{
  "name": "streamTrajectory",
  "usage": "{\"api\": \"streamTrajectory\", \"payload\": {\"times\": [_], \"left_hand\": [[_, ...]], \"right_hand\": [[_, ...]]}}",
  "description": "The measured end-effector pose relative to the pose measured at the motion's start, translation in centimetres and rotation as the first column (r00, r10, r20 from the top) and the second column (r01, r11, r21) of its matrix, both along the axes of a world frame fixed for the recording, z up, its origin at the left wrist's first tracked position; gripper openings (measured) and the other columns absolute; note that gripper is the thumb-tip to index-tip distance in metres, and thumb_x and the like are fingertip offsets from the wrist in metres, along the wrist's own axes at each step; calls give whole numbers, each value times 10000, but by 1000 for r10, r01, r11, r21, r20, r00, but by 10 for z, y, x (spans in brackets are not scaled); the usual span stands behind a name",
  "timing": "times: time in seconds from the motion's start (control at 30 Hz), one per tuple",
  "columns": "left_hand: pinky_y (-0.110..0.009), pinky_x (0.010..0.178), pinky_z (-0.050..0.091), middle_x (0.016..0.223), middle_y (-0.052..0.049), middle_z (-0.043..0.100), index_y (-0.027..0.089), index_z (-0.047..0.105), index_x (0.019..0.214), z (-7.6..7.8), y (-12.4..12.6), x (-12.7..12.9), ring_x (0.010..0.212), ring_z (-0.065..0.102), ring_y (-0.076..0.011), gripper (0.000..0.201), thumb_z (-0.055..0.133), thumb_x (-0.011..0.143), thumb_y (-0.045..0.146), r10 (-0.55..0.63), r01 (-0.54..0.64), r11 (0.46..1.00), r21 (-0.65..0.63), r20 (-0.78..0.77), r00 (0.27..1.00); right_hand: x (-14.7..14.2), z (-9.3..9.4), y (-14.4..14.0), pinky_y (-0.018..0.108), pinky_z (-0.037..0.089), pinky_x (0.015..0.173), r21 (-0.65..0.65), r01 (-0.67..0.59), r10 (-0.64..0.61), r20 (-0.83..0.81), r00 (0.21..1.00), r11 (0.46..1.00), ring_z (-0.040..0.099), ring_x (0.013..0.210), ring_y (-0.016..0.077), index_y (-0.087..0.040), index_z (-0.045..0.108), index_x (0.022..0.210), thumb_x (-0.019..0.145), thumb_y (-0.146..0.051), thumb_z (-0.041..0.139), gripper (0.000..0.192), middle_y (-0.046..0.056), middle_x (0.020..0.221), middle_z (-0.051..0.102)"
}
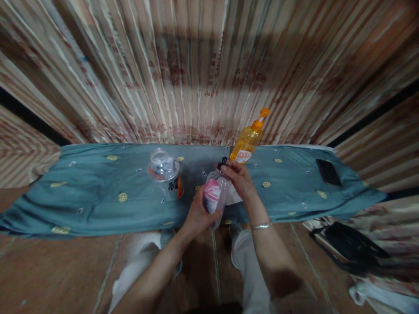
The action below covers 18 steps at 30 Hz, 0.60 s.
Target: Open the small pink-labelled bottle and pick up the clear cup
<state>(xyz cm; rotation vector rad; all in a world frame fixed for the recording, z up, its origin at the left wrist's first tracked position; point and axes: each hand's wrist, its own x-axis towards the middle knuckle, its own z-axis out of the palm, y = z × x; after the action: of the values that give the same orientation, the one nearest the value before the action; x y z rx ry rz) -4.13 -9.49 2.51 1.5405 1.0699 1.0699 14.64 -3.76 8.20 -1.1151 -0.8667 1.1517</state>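
Left hand (198,213) wrapped round the lower body of a small clear plastic bottle with a pink label (215,195), fingers closed on it from the left and below. Right hand (238,175) pinched at the top of that same bottle, fingertips gathered on its small dark cap (224,162). Both hands clamped on the one bottle, close together, left low and right high. Bottle held tilted, neck leaning up and away, just above the near edge of a long teal cloth dotted with small yellow patches (98,192), spread over a low surface. A thin silver bangle (261,226) round the right wrist.

Just behind the right hand, standing on the cloth and leaning a little to the right in the view, an orange translucent pump bottle with a white-and-red label (248,139). To the left of the hands, near but apart, a clear plastic jar with a wide open mouth and an orange-and-dark label (164,173), upright on the cloth. Far to the right on the cloth, a flat black phone (328,172). Behind it all, a striped beige-and-brown curtain (203,65). On the floor at the right, a black bag (353,250). Below the hands, pale trouser legs (248,261) over a brown floor.
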Motion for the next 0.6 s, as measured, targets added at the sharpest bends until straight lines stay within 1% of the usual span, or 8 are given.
{"api": "streamTrajectory", "payload": {"times": [0.1,0.23,0.33,0.4,0.5,0.6], "left_hand": [[-568,1211,521,1447,-183,714,169,576,1474,2,3,-2,1359,699,-397,893,936,664,268,-10,10,1000,1,10,1000],[-567,1234,503,1494,-193,689,166,550,1500,0,8,-1,1391,683,-394,918,924,668,273,7,-7,1000,-20,-2,1000],[-568,1244,495,1502,-196,681,168,553,1501,-5,10,2,1406,673,-398,929,926,655,265,48,-48,999,2,-2,999],[-563,1240,502,1476,-179,690,184,559,1500,-7,12,3,1393,680,-390,928,925,650,246,75,-75,997,25,5,997],[-572,1232,508,1430,-165,701,194,570,1486,-10,13,5,1370,689,-390,925,926,634,220,92,-92,995,33,0,996],[-578,1223,513,1410,-162,706,195,584,1471,-11,12,6,1353,695,-393,909,927,628,215,92,-92,996,18,-4,996]], "right_hand": [[-1,1,-1,365,644,832,33,6,-7,10,1000,999,768,824,212,-278,760,820,445,-738,1073,671,-20,845,824],[-2,3,-2,397,649,893,48,-55,52,63,997,997,795,903,243,-287,815,939,586,-759,1005,620,24,946,867],[-4,3,-1,408,650,929,61,-37,33,75,997,997,802,947,250,-295,814,978,590,-732,1013,617,21,959,867],[-6,3,1,413,654,933,72,-8,1,89,996,997,804,980,257,-294,791,964,555,-692,1042,623,15,965,861],[-10,3,2,421,668,936,73,23,-28,75,997,997,806,1015,268,-285,738,867,524,-652,1067,601,17,976,862],[-12,5,0,437,672,988,62,13,-16,52,999,998,810,1026,274,-282,729,816,539,-663,1064,578,22,970,873]]}}
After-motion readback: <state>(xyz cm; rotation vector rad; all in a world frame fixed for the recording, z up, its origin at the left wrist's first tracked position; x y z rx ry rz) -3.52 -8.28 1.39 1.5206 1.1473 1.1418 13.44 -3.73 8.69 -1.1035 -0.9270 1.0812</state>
